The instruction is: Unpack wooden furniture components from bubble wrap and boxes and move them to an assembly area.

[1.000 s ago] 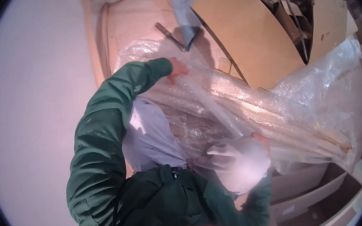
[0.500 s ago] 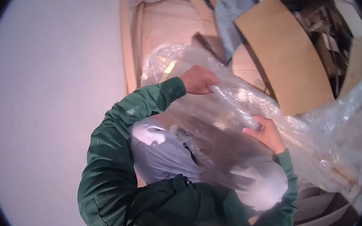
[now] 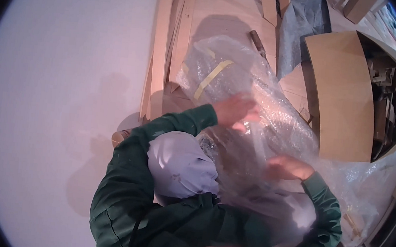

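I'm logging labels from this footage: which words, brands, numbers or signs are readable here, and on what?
None can be read.
Clear plastic sheeting: no legible print.
Yellow tape strip: no legible print.
Cardboard box: no legible print; its dark contents are too small to tell.

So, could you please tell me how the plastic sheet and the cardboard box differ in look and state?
The plastic sheet is see-through and shiny, whereas the cardboard box is brown, opaque and matte. The plastic sheet lies loose and wrinkled; the cardboard box keeps a stiff shape. The plastic sheet bears yellow tape, while none shows on the cardboard box.
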{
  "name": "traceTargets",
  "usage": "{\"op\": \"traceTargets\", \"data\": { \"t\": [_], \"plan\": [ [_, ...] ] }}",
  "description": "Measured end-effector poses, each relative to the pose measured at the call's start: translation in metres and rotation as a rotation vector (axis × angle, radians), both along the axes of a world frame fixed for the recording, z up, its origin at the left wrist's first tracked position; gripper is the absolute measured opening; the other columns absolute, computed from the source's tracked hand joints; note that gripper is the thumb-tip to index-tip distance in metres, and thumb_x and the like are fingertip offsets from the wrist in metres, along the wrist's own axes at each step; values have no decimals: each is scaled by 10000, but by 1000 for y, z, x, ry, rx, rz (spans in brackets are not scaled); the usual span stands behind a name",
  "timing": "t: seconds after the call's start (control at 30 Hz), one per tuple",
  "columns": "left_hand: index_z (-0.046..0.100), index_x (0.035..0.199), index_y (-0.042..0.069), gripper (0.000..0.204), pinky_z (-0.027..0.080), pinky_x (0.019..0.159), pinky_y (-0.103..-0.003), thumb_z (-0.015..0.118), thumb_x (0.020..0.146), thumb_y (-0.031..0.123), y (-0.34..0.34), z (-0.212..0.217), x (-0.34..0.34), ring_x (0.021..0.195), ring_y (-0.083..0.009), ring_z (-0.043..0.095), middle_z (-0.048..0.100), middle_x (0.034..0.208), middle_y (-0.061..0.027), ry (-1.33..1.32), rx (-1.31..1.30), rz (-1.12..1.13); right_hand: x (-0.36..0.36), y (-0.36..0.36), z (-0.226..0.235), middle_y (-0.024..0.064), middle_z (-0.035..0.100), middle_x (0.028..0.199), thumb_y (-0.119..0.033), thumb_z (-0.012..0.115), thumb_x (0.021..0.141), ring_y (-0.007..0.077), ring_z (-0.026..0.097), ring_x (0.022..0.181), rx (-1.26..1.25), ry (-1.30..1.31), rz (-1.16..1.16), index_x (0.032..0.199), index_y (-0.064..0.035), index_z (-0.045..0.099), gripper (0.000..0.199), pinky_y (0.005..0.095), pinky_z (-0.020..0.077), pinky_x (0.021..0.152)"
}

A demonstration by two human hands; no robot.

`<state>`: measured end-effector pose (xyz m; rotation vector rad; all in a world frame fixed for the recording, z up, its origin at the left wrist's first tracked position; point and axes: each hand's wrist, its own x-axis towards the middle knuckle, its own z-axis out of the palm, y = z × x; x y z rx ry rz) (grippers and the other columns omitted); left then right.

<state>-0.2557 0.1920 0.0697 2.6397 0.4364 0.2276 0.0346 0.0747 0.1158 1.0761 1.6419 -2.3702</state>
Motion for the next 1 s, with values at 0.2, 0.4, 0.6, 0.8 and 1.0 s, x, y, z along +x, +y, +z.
{"op": "traceTargets", "data": {
  "t": [0.2, 0.4, 0.6, 0.8, 1.0],
  "plan": [
    [544, 1321, 192, 600, 336, 1027, -462, 676, 803, 464, 38, -42, -22, 1173, -291, 502, 532, 1243, -97, 67, 98, 274, -32, 41, -4, 122, 638, 748, -317, 648, 837, 256, 621, 693, 419, -73, 463, 838, -10, 647, 307, 395, 475, 651],
    [639, 1095, 149, 357, 327, 1024, -434, 672, 820, 375, 26, -45, -27, 1127, -277, 510, 570, 1126, -78, 110, -112, 398, -36, 75, -2, 192, 664, 830, -374, 604, 842, 371, 642, 808, 464, -356, 632, 888, -34, 685, 353, 465, 489, 722],
    [634, 947, 118, 250, 325, 1024, -429, 656, 836, 341, 24, -57, -34, 1048, -243, 522, 562, 941, -43, -187, 95, 418, -45, 197, 4, 225, 672, 950, -238, 554, 899, 387, 648, 916, 870, -505, -247, 1007, -29, 689, 271, 437, 515, 802],
    [553, 817, 99, 242, 363, 981, -411, 636, 840, 325, 20, -64, -39, 970, -235, 548, 563, 880, -56, -269, -58, 368, -27, 266, -153, 245, 670, 939, -256, 558, 890, 416, 637, 936, 1002, -826, -348, 979, -46, 685, 261, 464, 510, 847],
    [540, 812, 98, 215, 375, 942, -404, 616, 837, 298, 7, -61, -53, 950, -234, 550, 553, 856, -50, -334, -76, 390, -73, 251, -193, 215, 675, 976, -274, 653, 810, 375, 644, 986, 1039, -937, -248, 975, -44, 680, 284, 457, 508, 882]
  ]
}}
